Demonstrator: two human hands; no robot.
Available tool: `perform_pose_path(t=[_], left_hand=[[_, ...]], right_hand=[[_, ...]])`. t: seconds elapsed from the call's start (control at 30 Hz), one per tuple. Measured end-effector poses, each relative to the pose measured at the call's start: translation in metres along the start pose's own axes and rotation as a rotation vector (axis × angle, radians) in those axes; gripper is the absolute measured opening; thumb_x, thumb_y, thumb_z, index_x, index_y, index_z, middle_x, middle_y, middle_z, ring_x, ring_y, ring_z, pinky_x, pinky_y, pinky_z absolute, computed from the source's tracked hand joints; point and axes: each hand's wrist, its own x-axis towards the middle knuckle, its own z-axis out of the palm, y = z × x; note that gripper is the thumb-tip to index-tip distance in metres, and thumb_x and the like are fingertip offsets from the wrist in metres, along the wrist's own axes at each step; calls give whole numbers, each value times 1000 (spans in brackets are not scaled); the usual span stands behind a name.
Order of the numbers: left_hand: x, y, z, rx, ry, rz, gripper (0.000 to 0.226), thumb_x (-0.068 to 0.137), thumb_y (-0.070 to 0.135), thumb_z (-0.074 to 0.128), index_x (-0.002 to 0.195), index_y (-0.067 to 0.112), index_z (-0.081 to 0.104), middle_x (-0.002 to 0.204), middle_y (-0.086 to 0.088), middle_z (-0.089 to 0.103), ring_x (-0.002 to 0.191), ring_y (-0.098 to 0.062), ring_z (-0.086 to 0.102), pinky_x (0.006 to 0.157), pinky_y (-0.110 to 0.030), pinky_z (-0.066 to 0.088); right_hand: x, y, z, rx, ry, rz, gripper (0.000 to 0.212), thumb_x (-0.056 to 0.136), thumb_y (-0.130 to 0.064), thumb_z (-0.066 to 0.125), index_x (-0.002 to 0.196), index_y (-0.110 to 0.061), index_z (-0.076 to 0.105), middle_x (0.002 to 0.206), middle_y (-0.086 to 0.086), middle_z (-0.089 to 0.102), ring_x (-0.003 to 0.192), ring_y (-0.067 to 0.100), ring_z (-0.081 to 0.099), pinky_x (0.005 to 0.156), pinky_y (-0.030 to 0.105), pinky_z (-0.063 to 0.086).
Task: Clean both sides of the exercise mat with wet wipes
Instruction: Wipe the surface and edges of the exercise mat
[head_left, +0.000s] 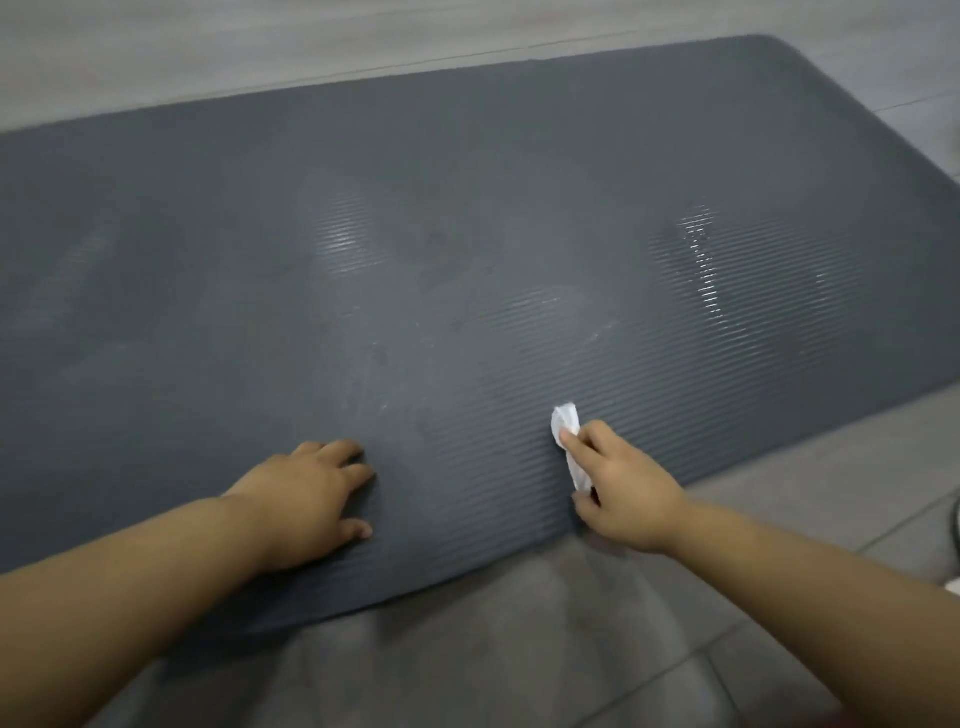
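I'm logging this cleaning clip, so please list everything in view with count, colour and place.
mat: one, dark grey, ribbed, flat on the floor, across most of the view
wet streaks: several, shiny, on the mat's middle and right
wipe: one, white, crumpled, on the mat near its front edge
floor: one, grey tiles in front, paler beyond the mat
left hand: one, rests on the mat's front edge
right hand: one, holds the wipe against the mat
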Motion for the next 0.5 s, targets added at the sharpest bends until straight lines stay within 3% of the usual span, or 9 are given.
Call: perform_pose_path(t=[0.1,0.17,0.23,0.27,0.33,0.4,0.47,0.5], left_hand=[[-31,-5,14,44,-43,-12,71,87,65,43,147,31,24,154,5,15,137,-20,24,110,-34,30],[-47,-8,25,83,-65,-14,78,83,70,43,147,31,21,155,4,13,139,-20,21,110,-36,29],[-60,-12,34,135,-86,-11,84,80,73,44,148,31,18,156,3,9,141,-21,17,111,-38,27],[-66,-14,37,163,-91,-7,85,81,72,45,149,31,15,156,2,7,141,-22,15,112,-39,26],[-76,-19,40,202,-103,4,80,84,61,49,149,33,11,157,2,5,142,-23,13,113,-42,25],[-84,-26,41,239,-121,8,77,87,44,53,148,35,8,157,3,4,142,-25,13,110,-46,28],[-93,-36,36,257,-115,2,73,89,33,53,146,40,7,155,4,7,139,-26,20,106,-46,35],[-98,-44,31,246,-98,-10,70,91,30,51,145,44,9,154,5,10,137,-26,26,104,-45,38]], right_hand=[[-9,-19,0,-248,-124,-88,95,72,-67,37,147,-12,20,135,5,34,118,26,38,93,35,37],[-9,-29,1,-349,-186,-17,101,73,-71,48,148,-13,13,139,2,26,124,25,32,94,37,35],[-9,-34,0,-387,-187,34,96,76,-66,54,147,-12,16,137,0,27,123,24,34,89,39,36],[-9,-37,0,-412,-156,12,88,77,-61,53,143,-10,27,133,1,35,117,25,41,82,38,39],[-11,-37,1,-521,-121,-73,64,74,-49,48,119,-5,57,108,4,52,86,27,57,57,35,44],[-12,-37,4,-478,-46,-97,47,67,-33,50,100,-3,63,90,7,49,63,28,58,38,31,40],[-8,-43,3,-453,-15,-74,45,60,-15,70,101,1,62,90,10,51,64,29,58,36,32,41],[-4,-48,-1,-414,-41,-38,51,62,-8,74,111,2,59,97,11,52,72,30,58,42,35,44]])
